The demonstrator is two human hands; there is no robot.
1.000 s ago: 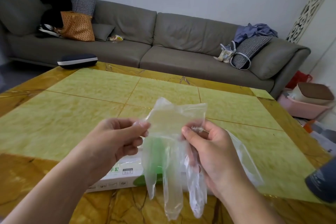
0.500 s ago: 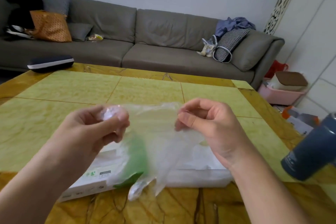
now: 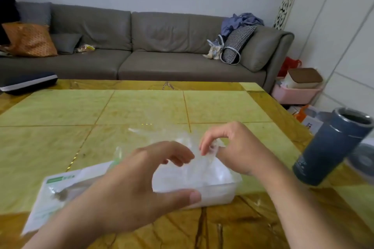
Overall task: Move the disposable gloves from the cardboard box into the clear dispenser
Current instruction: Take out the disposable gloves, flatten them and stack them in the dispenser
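Observation:
A crumpled clear disposable glove (image 3: pixel 190 170) lies in the open top of the clear dispenser (image 3: pixel 220 193) near the table's front edge. My right hand (image 3: pixel 236 149) pinches a fold of the glove between thumb and fingers just above the dispenser's far side. My left hand (image 3: pixel 137 186) arches over the dispenser's left end. Its fingers bend loosely above the glove and its thumb stretches along the near wall, with no clear grip. The white and green cardboard box (image 3: pixel 58 190) lies flat to the left, partly hidden under my left hand.
A dark blue tumbler (image 3: pixel 329 147) stands at the table's right edge, close to my right forearm. A dark case (image 3: pixel 28 83) sits at the far left corner. Behind the yellow tiled table (image 3: pixel 141 111) runs a grey sofa (image 3: pixel 162 46) with cushions and bags.
Both hands have come down from chest height to the dispenser, bringing the stretched glove with them. The glove is now bunched in the dispenser's top. My left hand has loosened its pinch.

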